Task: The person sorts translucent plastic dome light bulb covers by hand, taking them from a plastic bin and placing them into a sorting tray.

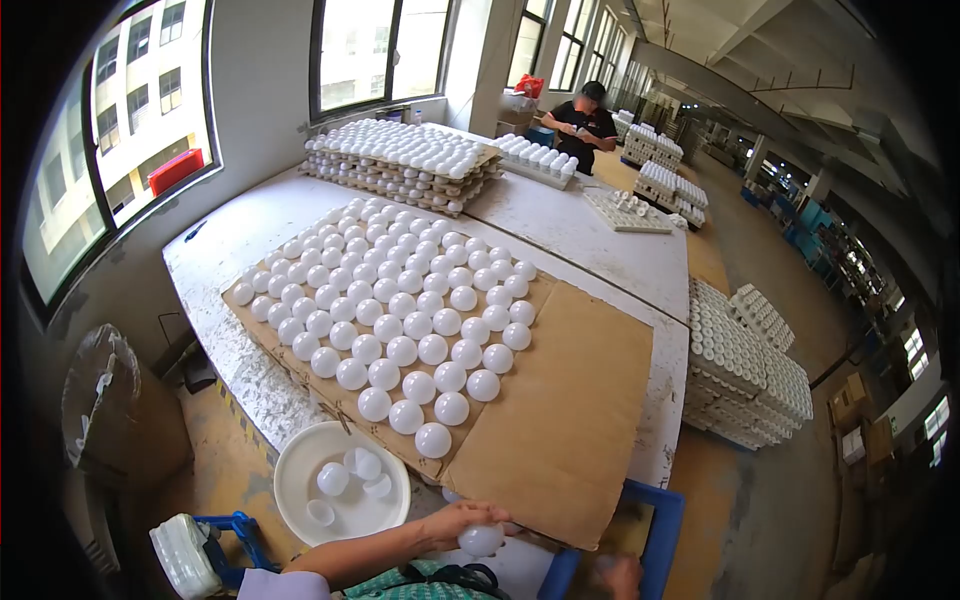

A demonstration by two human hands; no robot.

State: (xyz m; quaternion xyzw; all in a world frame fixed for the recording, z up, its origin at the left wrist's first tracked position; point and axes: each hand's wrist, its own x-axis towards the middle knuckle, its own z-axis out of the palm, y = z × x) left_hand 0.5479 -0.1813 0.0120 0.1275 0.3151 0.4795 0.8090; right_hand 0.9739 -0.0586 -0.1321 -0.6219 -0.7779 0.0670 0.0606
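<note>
My left hand point(462, 520) is closed round a white bulb cover point(482, 540), just below the near edge of the cardboard sheet point(570, 400). My right hand point(620, 577) is over the blue crate point(668, 530) at the lower right, smeared by motion, so its fingers do not show clearly. Many round white bulb covers point(402, 350) stand in close rows on the left part of the cardboard. Part of another white cover point(451, 494) shows near the cardboard's edge, close to my left hand.
A white basin point(290, 490) holds several whole and broken covers. Stacked layers of white covers point(400, 155) rest at the table's back. A co-worker point(585, 125) handles something beyond it. Piled trays point(745, 360) stand right, a large bin point(125, 410) left, and a blue-framed stool point(235, 540) below.
</note>
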